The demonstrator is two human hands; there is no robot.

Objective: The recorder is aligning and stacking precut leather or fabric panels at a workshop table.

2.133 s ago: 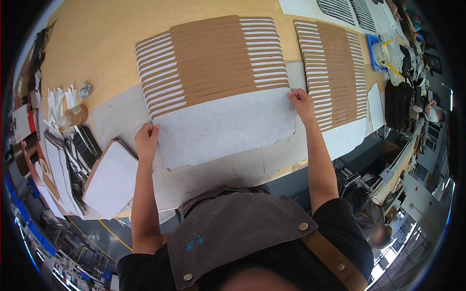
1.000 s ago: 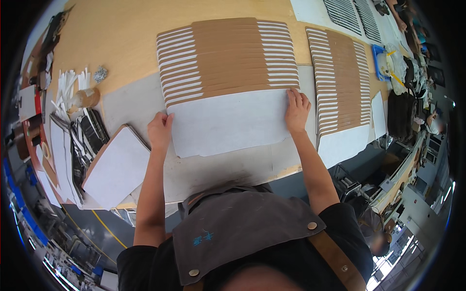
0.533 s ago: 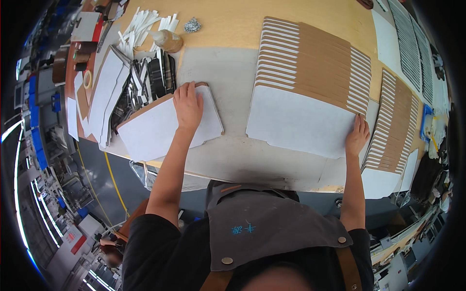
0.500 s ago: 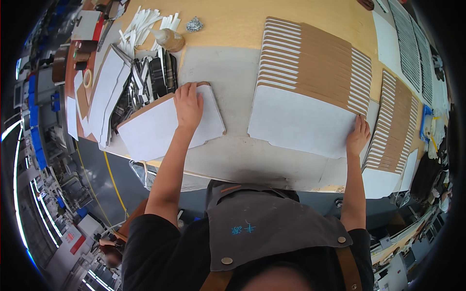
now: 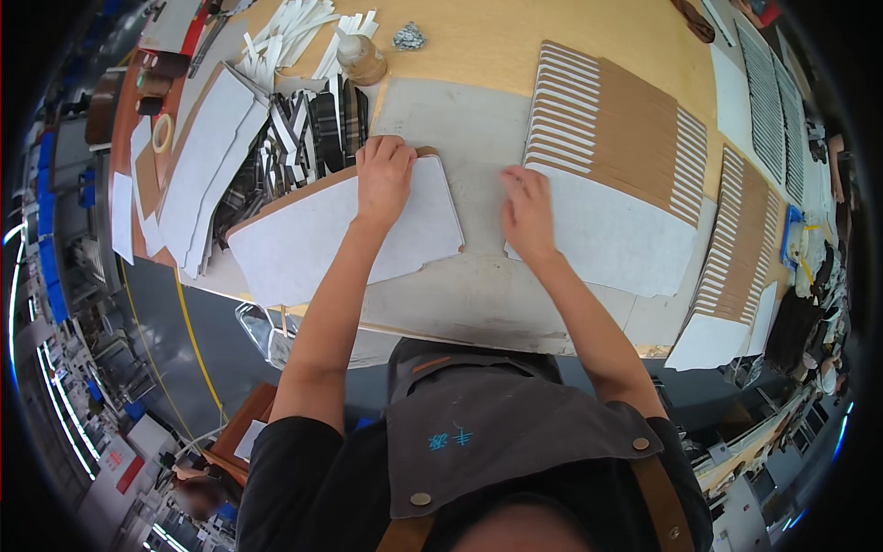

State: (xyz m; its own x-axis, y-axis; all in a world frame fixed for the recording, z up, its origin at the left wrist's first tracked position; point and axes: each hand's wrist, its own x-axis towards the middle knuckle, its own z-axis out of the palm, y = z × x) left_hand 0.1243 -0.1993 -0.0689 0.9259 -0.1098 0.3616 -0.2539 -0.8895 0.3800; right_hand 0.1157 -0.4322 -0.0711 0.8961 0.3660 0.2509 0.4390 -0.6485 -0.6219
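Observation:
My left hand (image 5: 384, 184) rests on a white-faced panel (image 5: 294, 239) with a brown upper edge, its fingers curled over that edge. More than one layer seems to lie beneath the panel. To the right, a fanned stack of brown panels (image 5: 639, 129) with white strips at both sides ends in a broad white face (image 5: 621, 235) at the front. My right hand (image 5: 529, 216) is beside this stack's left edge, over the grey board (image 5: 460, 120). Its fingers are loosely bent and slightly blurred, with nothing visible in them.
Dark and white strips (image 5: 303, 138) lie behind the left panel, near a squat bottle (image 5: 361, 60) and white strips (image 5: 285, 37). White sheets (image 5: 207, 166) and a tape roll (image 5: 163, 133) are farther left. Another fanned stack (image 5: 736, 235) lies at the right.
My right hand has moved left, from the right edge of the fanned stack to its left edge. My left hand stays on the white-faced panel. The whole view has shifted slightly.

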